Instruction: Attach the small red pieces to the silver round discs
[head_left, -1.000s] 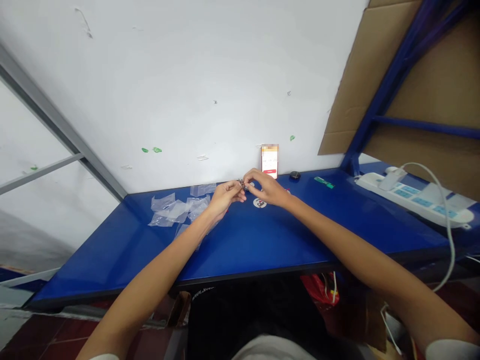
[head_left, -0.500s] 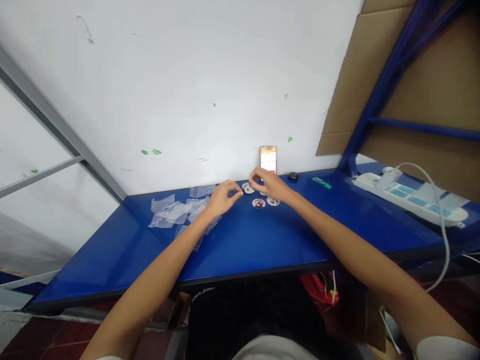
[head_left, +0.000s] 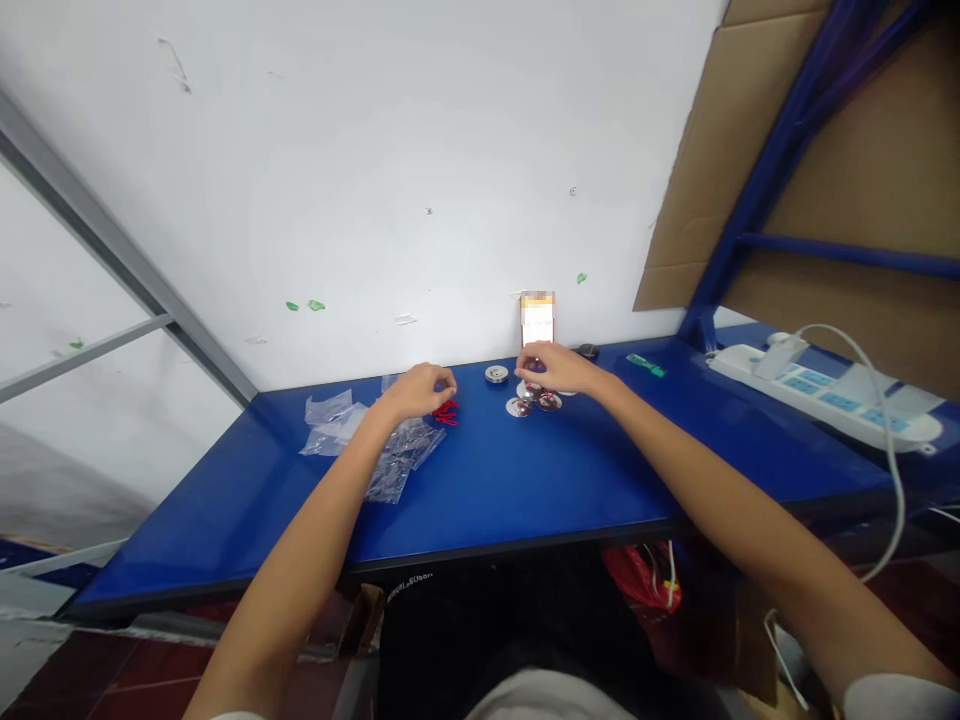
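Blue tabletop point(head_left: 510, 490) runs under both our hands. Our left hand point(head_left: 416, 392) rests with its fingers point(head_left: 442, 381) curled downward, holding nothing we can make out, just beside a small heap of red pieces point(head_left: 445, 412) too small to name. Clear plastic bags point(head_left: 328, 420) lie beyond that wrist. Our right hand point(head_left: 556, 368) arches over a cluster of round metal discs point(head_left: 519, 407), its fingertips point(head_left: 527, 362) low among them; they seem to touch one, though we cannot tell if they grip it. One separate disc point(head_left: 496, 373) sits nearby, just left of an upright printed card point(head_left: 537, 320).
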